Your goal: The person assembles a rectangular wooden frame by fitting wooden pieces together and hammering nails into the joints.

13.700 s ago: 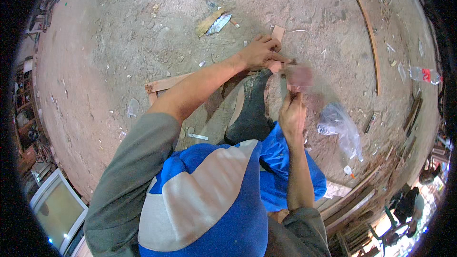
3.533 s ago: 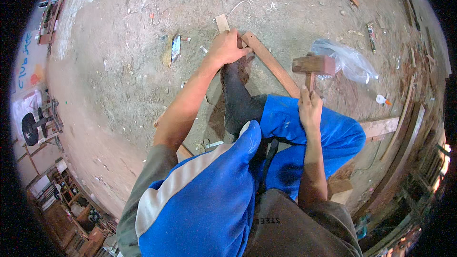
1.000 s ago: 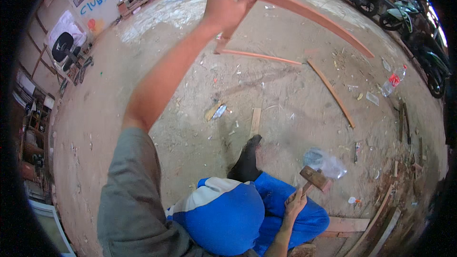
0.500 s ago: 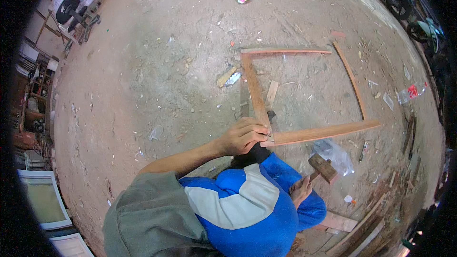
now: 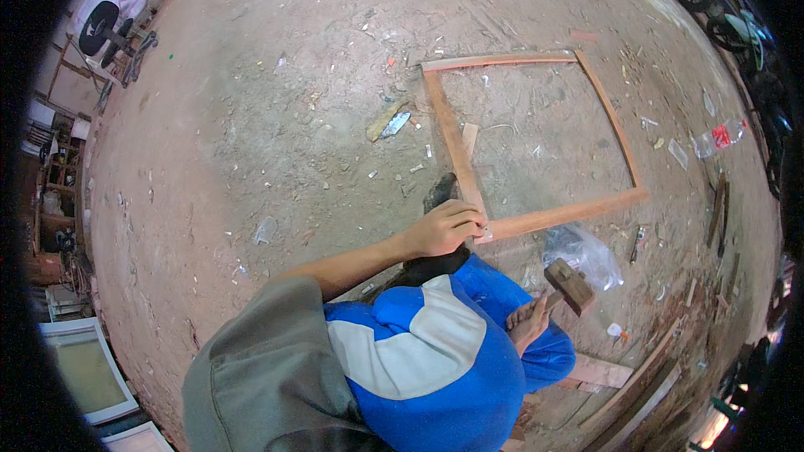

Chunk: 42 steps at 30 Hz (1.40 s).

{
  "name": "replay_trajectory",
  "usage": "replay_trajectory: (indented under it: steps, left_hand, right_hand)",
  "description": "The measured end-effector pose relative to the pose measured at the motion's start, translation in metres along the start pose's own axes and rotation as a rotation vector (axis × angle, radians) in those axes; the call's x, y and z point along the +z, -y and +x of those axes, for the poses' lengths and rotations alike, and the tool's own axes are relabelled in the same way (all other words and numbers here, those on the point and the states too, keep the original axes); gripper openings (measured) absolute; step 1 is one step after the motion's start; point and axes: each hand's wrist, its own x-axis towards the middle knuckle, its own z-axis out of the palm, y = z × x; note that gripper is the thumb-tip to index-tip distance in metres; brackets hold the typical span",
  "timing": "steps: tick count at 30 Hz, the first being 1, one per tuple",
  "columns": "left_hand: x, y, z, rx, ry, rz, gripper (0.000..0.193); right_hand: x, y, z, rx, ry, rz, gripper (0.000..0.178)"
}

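A rectangular wooden frame made of reddish-brown strips lies in front of me on the dirt floor. At its near left corner, my left hand closes its fingers on the wood where two strips meet. The far right corner is joined, with the strips touching there. A wooden mallet with a blocky head is in my right hand, held by its handle beside my blue-covered leg. The mallet head stays apart from the frame, to the right and nearer me.
Clear plastic bag lies between frame and mallet. A plastic bottle rests to the right, a crumpled wrapper left of the frame. Loose boards lie at lower right. A wheeled chair and shelves stand at left.
The gap at the frame's far right corner has closed, and the strips now meet. My left hand remains on the near left corner; the mallet is still low in my right hand.
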Motion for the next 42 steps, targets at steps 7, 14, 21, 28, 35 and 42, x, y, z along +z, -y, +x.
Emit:
replay_trajectory:
  steps: [7, 14, 21, 28, 35, 42]
  left_hand:
    - [0.028, 0.016, -0.002, 0.052, 0.207, -0.026, 0.015]
    - [0.039, 0.027, -0.008, 0.072, 0.281, -0.017, 0.014]
    - [0.036, 0.027, -0.004, 0.000, 0.314, -0.058, 0.021]
    - [0.031, 0.024, -0.001, -0.032, 0.170, -0.103, 0.031]
    - [0.034, 0.027, -0.004, -0.010, 0.151, -0.088, 0.031]
    - [0.031, 0.027, -0.003, -0.034, 0.126, -0.081, 0.032]
  right_hand:
    - [0.005, 0.001, 0.001, -0.002, -0.003, -0.066, 0.038]
    - [0.016, 0.005, -0.001, 0.036, -0.026, -0.062, 0.037]
    - [0.015, 0.000, 0.009, 0.033, -0.021, -0.058, 0.034]
    - [0.019, 0.005, 0.008, 0.042, -0.025, -0.113, 0.037]
    - [0.025, 0.011, 0.005, 0.034, -0.024, -0.156, 0.038]
    - [0.023, 0.010, 0.007, 0.039, -0.001, -0.162, 0.038]
